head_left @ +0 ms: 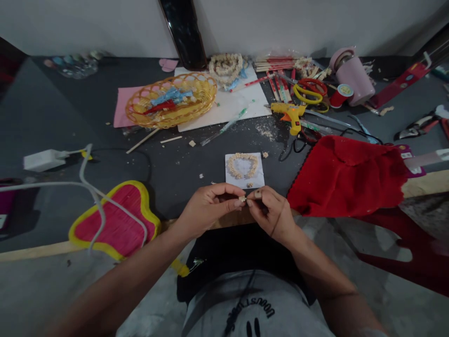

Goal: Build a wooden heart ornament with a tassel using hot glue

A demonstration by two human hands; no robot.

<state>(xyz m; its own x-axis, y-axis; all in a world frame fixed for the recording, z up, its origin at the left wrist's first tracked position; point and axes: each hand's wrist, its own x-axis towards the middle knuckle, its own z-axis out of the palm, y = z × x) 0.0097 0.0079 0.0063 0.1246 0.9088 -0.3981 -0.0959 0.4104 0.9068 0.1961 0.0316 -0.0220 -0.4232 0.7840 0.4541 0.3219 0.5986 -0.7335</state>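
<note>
My left hand (210,206) pinches a small pale beige piece (242,199) between thumb and fingers, just in front of the table's near edge. Close against its right side, my right hand (271,210) has its fingertips pressed together at the same piece; whether they grip something tiny is too small to tell. Just beyond both hands lies a white paper square (263,175) bearing a ring of small beige pieces (242,175). One loose cluster (249,185) sits on the paper below the ring, and another (265,154) lies off its upper right corner.
A yellow glue gun (289,112) and red cloth (351,178) lie to the right. Farther back are a yellow basket (203,89), scissors (308,95), a red thread spool (341,96) and a pink container (354,79). White cables cross a pink and yellow shape (119,217) at left.
</note>
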